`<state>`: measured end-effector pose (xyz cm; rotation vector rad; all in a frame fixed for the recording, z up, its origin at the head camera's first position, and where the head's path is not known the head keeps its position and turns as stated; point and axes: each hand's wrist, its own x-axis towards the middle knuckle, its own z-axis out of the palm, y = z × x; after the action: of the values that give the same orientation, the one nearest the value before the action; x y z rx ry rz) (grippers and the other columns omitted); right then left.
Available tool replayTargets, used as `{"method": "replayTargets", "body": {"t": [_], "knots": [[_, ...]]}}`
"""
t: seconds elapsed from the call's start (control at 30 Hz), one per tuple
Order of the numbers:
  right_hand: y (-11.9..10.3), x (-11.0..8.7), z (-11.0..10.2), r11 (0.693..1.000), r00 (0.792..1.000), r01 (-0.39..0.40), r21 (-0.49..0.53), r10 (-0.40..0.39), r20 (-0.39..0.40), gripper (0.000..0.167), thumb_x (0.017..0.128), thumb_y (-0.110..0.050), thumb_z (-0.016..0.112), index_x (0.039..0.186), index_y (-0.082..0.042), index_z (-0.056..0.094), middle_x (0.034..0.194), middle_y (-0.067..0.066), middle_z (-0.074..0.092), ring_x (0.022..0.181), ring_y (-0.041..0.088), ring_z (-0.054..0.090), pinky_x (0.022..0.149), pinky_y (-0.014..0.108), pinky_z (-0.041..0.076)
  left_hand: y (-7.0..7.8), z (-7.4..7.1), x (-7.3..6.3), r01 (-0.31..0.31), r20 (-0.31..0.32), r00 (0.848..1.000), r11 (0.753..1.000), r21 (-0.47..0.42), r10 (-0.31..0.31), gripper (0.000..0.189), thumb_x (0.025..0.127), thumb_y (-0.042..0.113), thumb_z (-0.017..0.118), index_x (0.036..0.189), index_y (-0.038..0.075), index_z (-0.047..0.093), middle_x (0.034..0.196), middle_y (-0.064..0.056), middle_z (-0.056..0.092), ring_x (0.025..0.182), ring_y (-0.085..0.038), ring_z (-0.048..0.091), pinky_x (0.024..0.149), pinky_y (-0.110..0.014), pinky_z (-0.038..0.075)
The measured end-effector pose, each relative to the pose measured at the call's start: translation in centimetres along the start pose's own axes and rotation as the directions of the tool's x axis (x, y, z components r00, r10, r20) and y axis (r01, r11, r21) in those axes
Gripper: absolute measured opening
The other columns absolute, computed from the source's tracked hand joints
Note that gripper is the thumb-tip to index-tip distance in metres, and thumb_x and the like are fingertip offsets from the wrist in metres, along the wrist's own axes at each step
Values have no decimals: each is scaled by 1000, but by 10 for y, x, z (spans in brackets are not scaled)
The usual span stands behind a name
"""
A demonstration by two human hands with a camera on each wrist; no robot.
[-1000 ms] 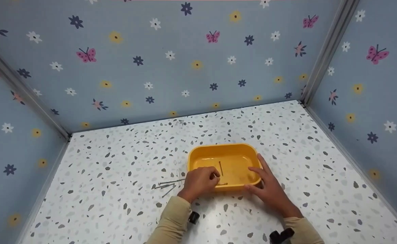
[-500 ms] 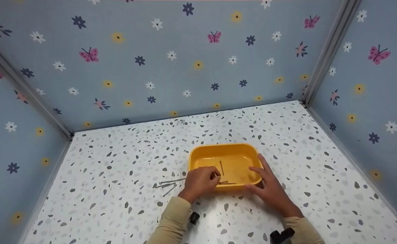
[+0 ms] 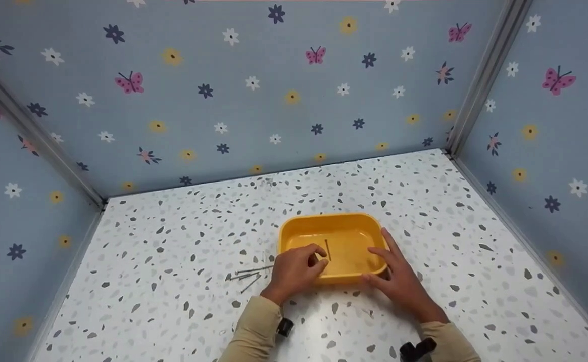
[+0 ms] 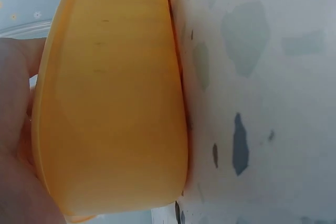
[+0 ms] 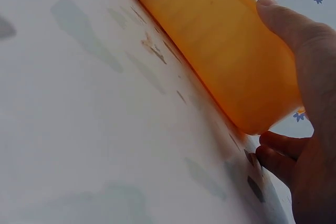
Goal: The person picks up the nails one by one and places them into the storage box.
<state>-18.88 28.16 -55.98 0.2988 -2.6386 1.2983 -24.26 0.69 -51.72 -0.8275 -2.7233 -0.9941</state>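
A yellow rectangular tray (image 3: 350, 246) sits on the speckled table. One dark nail (image 3: 327, 250) lies lengthwise on its floor. My left hand (image 3: 298, 266) reaches over the tray's front left corner, thumb and index finger bent with a gap between their tips; its other fingers are hidden. In the left wrist view, that hand (image 4: 16, 129) is along the tray's rim. My right hand (image 3: 399, 276) grips the tray's right end, index finger over the rim. From the right wrist, its thumb shows on the rim, with other fingers by the lower corner. Several nails (image 3: 246, 275) lie left of the tray.
Blue flowered panels (image 3: 254, 105) rise behind the table (image 3: 173, 281) and on both sides, joined by grey corner posts (image 3: 480, 85). Black wrist-worn devices (image 3: 417, 349) show at the sleeves.
The nails that stuck out right of my left hand near the tray's front wall are no longer visible. The left thumb and index finger have spread slightly. My right hand has stayed in place.
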Motion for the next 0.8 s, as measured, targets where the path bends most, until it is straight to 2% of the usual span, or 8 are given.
{"method": "replayTargets", "body": {"t": [0.17, 0.23, 0.33, 0.43, 0.57, 0.67, 0.8], "knots": [[-1, 0, -1, 1000, 1000, -8, -3, 8, 4, 67, 87, -51, 74, 140, -15, 56, 168, -4, 6, 151, 22, 17, 116, 38, 23, -2, -2, -1, -3, -1, 1000, 997, -83, 3, 16, 95, 33, 69, 104, 21, 72, 70, 16, 60, 61, -2, 53, 59, -25, 43], [0, 0, -1, 1000, 1000, -2, 2, 2, 3, 66, 87, -50, 74, 140, -14, 56, 168, -3, 6, 151, 24, 16, 116, 41, 23, -3, -2, -2, -11, -38, 999, 993, -121, 6, 14, 95, 31, 69, 103, 20, 73, 71, 15, 59, 61, -3, 53, 58, -25, 44], [1, 0, -1, 1000, 1000, 9, 11, -9, 3, 67, 87, -50, 74, 141, -14, 56, 168, -3, 6, 151, 26, 16, 116, 46, 23, -6, -1, -4, -47, -133, 991, 977, -206, 20, 8, 96, 26, 68, 99, 19, 73, 69, 13, 58, 60, -4, 53, 56, -26, 45], [1, 0, -1, 1000, 1000, 8, 19, -8, 1, 67, 87, -50, 75, 141, -14, 56, 168, -5, 6, 151, 27, 17, 116, 49, 24, -8, 0, -6, -95, -216, 976, 956, -278, 35, 5, 96, 20, 69, 97, 17, 73, 68, 11, 57, 58, -6, 52, 54, -25, 46], [2, -1, -1, 1000, 1000, 4, 10, -4, -2, 67, 86, -50, 76, 141, -16, 56, 168, -6, 6, 150, 26, 19, 115, 45, 26, -9, 1, -8, -143, -278, 959, 931, -336, 47, 5, 95, 17, 69, 95, 14, 73, 67, 9, 56, 56, -7, 50, 52, -25, 45], [2, -1, -1, 1000, 1000, 4, 7, -4, -1, 68, 85, -50, 76, 141, -16, 56, 168, -7, 7, 150, 24, 20, 114, 32, 26, -11, 3, -10, -175, -340, 939, 927, -331, 56, 6, 95, 17, 69, 93, 12, 72, 65, 8, 54, 55, -7, 48, 51, -24, 43], [3, -2, -1, 1000, 1000, 15, 9, -15, -8, 67, 85, -49, 77, 140, -15, 57, 167, -7, 8, 149, 24, 21, 110, 15, 21, -16, 4, -10, -183, -438, 898, 940, -289, 40, 5, 94, 14, 69, 90, 11, 70, 63, 7, 52, 54, -7, 46, 50, -24, 40]]}}
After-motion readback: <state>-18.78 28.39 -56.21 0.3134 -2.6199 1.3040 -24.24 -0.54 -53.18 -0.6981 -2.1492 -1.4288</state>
